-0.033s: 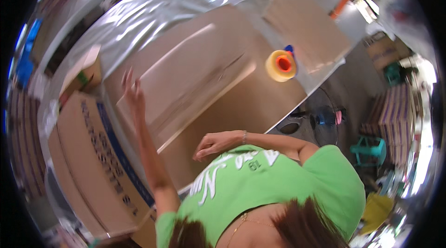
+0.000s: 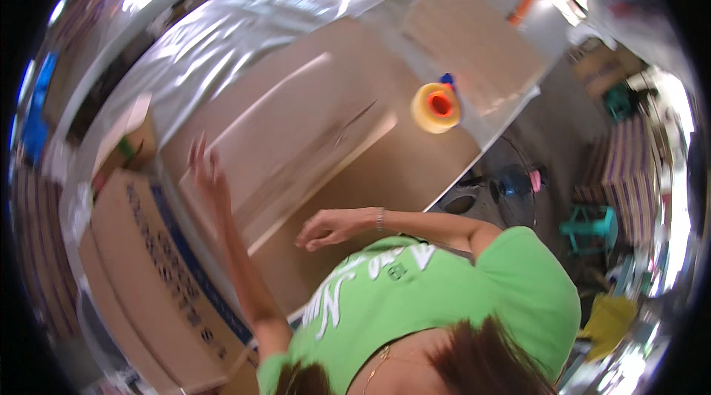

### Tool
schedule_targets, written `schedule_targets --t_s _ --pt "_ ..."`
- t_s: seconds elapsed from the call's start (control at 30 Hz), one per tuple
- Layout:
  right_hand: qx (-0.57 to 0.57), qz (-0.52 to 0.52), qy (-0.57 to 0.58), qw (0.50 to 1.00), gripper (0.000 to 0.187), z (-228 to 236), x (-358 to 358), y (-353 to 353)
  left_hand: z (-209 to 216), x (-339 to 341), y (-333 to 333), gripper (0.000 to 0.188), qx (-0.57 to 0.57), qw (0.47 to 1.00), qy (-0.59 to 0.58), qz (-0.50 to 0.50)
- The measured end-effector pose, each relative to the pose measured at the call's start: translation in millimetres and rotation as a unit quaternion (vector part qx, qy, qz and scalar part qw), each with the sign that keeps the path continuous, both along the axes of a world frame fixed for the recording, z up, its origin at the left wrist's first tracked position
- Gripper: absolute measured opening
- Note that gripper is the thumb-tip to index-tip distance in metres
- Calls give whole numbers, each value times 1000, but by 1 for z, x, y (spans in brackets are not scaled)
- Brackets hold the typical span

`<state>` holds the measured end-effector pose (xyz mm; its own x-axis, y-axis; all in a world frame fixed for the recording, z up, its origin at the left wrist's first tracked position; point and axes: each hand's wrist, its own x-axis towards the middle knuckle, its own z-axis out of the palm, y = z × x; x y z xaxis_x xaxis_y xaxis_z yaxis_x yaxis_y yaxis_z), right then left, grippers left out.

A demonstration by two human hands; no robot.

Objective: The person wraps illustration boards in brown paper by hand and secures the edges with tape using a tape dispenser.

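Note:
A large flattened cardboard box [image 2: 296, 110] lies on the table in front of me, with a long flap along its middle. Above its left edge is my left hand [image 2: 207, 173], fingers stretched out and apart, holding nothing. My right hand [image 2: 329, 228] hovers close to my body over the near part of the cardboard. Its fingers are curled in, and no object shows in them. A tape dispenser [image 2: 437, 108] with a yellowish roll, an orange core and a blue end rests on the right part of the cardboard.
Another flat cardboard sheet [image 2: 474, 47] lies at the far right of the table. A closed carton [image 2: 159, 276] stands at my left, with a smaller open box [image 2: 126, 139] beyond it. Clear plastic sheeting [image 2: 244, 32] covers the far side. A teal stool [image 2: 590, 230] stands at right.
The whole view has shifted slightly. My right hand sits a little farther left and away from my shirt. The tape dispenser and cardboard keep their places on the table.

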<state>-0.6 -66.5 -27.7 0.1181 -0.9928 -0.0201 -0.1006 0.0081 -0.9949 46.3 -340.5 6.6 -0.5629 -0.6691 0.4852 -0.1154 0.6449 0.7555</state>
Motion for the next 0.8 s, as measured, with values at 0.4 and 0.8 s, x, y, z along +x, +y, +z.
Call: schedule_targets --t_s 0.4,0.8 --pt "-39 -290 528 797 44 -23 -219 -193 -61 64 205 38 417 863 184 218" --pt "143 -281 495 810 63 -2 -215 -171 -53 57 211 60 434 875 170 127"
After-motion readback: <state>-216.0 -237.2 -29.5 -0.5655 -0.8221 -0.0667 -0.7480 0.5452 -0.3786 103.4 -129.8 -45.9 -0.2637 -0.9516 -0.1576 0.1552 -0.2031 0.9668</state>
